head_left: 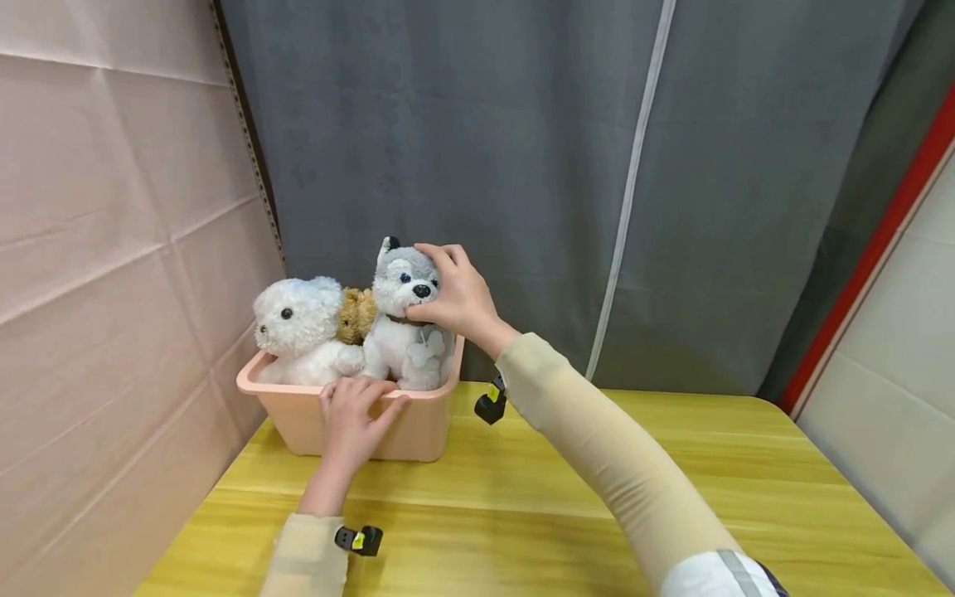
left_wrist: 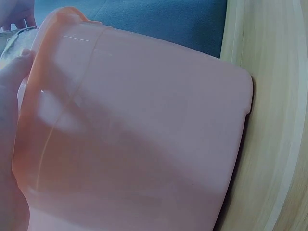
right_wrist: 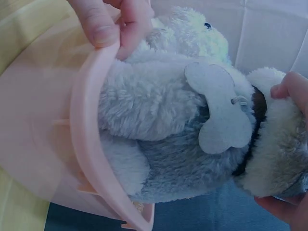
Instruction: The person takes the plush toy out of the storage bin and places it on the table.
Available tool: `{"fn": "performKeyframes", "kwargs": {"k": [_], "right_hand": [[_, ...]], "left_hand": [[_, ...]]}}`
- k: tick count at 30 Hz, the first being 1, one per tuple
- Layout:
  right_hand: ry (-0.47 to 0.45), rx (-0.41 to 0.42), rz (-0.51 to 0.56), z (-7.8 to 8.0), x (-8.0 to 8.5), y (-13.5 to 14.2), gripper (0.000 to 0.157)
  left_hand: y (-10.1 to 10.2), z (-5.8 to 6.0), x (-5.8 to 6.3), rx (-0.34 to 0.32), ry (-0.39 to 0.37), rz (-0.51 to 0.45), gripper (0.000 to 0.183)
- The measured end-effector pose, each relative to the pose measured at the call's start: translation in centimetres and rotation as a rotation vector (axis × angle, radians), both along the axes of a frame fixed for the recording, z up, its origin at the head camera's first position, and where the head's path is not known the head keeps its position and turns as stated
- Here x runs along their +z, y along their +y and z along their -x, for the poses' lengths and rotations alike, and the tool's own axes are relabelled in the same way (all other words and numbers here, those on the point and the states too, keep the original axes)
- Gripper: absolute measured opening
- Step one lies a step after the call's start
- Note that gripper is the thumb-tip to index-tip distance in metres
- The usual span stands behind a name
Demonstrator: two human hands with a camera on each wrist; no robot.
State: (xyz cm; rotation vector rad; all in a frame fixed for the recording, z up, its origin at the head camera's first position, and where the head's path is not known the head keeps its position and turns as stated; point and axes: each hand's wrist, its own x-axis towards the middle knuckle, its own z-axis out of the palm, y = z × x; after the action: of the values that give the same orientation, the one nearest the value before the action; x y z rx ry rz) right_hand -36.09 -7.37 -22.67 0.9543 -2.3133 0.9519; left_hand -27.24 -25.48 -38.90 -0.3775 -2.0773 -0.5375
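Observation:
A pink plastic bin stands on the table, with stuffed animals in it. My left hand holds its near rim, fingers over the edge and thumb along the outside. The right hand grips the head of a grey and white plush husky, thumb at the muzzle and fingers behind the head. The husky sits upright at the bin's right end, its lower body inside the rim. In the right wrist view a bone-shaped tag hangs from its dark collar. A white plush dog sits at the left, overlapping a brown plush toy.
The wooden table extends to the right of the bin. Behind it hangs a grey curtain. A pale cloth wall rises close by on the left. A black wrist camera hangs under the right sleeve.

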Motion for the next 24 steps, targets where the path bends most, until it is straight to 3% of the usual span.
{"fn": "performKeyframes", "kwargs": {"k": [7,12,18,24], "right_hand": [[0.011,0.007,0.084,0.3,1.2,0.9,0.085],[0.036,-0.002,0.147,0.5,3.1,2.7,0.084],[0.122,-0.003,0.119,0.2,5.5,5.5,0.085],[0.184,0.015,0.094,0.4,5.9,8.0,0.087]], "left_hand": [[-0.1,0.1,-0.4,0.014,-0.008,0.007,0.025],[0.1,0.4,-0.2,0.005,0.0,0.006,0.027],[0.3,0.5,0.1,-0.002,-0.025,0.007,0.027],[-0.4,0.3,0.2,0.022,-0.029,-0.002,0.028]]}}
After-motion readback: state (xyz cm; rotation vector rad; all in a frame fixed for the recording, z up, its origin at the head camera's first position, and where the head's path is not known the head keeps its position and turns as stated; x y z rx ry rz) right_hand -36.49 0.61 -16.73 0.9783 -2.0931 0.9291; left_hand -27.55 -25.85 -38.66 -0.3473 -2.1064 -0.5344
